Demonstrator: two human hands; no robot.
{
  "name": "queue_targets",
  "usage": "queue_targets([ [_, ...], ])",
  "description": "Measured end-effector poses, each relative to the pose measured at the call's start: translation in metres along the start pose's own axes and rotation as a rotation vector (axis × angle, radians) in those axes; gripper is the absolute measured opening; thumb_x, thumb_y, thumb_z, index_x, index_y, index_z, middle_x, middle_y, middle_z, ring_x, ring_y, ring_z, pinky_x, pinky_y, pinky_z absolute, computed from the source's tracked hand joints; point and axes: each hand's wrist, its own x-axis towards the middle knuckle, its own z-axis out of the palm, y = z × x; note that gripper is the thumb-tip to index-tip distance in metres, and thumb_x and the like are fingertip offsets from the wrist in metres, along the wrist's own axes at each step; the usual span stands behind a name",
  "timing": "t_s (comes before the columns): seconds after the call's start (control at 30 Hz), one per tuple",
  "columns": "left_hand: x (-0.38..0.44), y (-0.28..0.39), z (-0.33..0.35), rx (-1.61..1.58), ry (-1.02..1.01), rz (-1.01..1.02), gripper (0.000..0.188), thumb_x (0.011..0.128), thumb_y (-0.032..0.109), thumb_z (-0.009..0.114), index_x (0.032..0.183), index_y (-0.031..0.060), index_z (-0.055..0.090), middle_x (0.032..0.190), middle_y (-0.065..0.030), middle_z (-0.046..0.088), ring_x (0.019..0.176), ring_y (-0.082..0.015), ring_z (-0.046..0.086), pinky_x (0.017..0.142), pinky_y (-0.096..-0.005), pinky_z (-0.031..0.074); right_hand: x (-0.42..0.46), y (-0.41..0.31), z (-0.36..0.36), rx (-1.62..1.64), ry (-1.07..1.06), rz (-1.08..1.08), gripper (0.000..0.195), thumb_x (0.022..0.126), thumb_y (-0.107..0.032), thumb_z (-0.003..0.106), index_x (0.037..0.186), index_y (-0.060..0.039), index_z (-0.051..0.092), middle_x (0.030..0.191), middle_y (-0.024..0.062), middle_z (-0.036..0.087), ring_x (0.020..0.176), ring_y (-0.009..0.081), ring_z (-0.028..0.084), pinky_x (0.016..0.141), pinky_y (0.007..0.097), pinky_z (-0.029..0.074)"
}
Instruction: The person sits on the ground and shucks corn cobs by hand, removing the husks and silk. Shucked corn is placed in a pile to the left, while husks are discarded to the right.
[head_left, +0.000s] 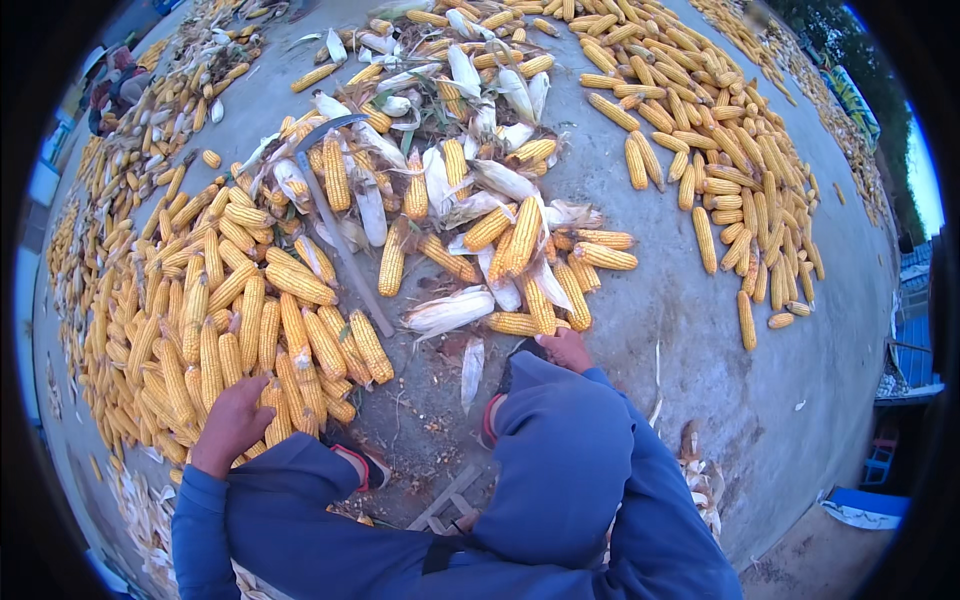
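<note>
My left hand (234, 421) rests at the near edge of a big heap of husked corn cobs (217, 322); its thumb stands apart from the fingers, and whether it touches a cob I cannot tell. Beyond my right knee, my right hand (564, 349) is at the lower end of a yellow corn cob (538, 304); the fingertips are partly hidden, so its grip is unclear. More cobs, some with dry husks, lie around it. A cob in a pale husk (452, 310) lies left of that hand. A long-handled sickle (341, 240) leans over the middle pile, its curved blade at the far end.
Another large heap of husked cobs (739, 161) spreads at the right. Loose husks (142, 517) lie at lower left. Part of a wooden frame (448, 499) shows between my feet. Another person (120, 82) is at the far left. A blue plastic stool (877, 461) stands at the right edge.
</note>
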Motion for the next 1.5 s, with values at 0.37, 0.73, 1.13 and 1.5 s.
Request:
queue_targets([
  [0.37,0.003,0.009,-0.004,0.024,0.049,0.085,0.045,0.076,0.010,0.071,0.118,-0.0033,0.061,0.102,-0.0242,0.065,0.093,-0.0410,0.064,0.083,-0.0427,0.052,-0.001,-0.004,0.001,0.336,-0.059,0.152,0.031,0.092,-0.036,0.068,0.093,-0.0086,0.055,0.069,0.0038,0.059,0.052,0.0111,0.054,0.046,0.0255,0.046],
  [0.73,0.008,0.000,-0.010,-0.099,-0.017,-0.074,0.042,0.077,0.014,0.072,0.114,-0.0016,0.061,0.097,-0.0246,0.065,0.092,-0.0439,0.063,0.081,-0.0477,0.052,0.002,-0.036,0.036,0.699,-0.168,0.255,0.029,0.090,-0.033,0.070,0.098,-0.0114,0.053,0.069,0.0058,0.058,0.052,0.0137,0.055,0.041,0.0239,0.042],
  [1.13,0.007,0.000,-0.017,-0.015,0.000,-0.072,0.041,0.080,0.019,0.070,0.117,0.0003,0.061,0.102,-0.0240,0.065,0.095,-0.0421,0.064,0.084,-0.0472,0.052,0.018,-0.054,0.028,0.684,-0.165,0.259,0.035,0.087,-0.036,0.071,0.105,-0.0148,0.052,0.075,0.0064,0.058,0.054,0.0138,0.051,0.042,0.0230,0.038],
  [1.5,0.012,0.069,-0.036,-0.278,0.166,0.220,0.042,0.082,0.015,0.074,0.118,-0.0025,0.061,0.091,-0.0170,0.066,0.080,-0.0261,0.066,0.073,-0.0347,0.054,-0.112,-0.177,-0.009,0.745,-0.348,-0.319,0.036,0.090,-0.026,0.064,0.115,-0.0035,0.054,0.083,0.0113,0.064,0.059,0.0186,0.060,0.051,0.0273,0.049],
])
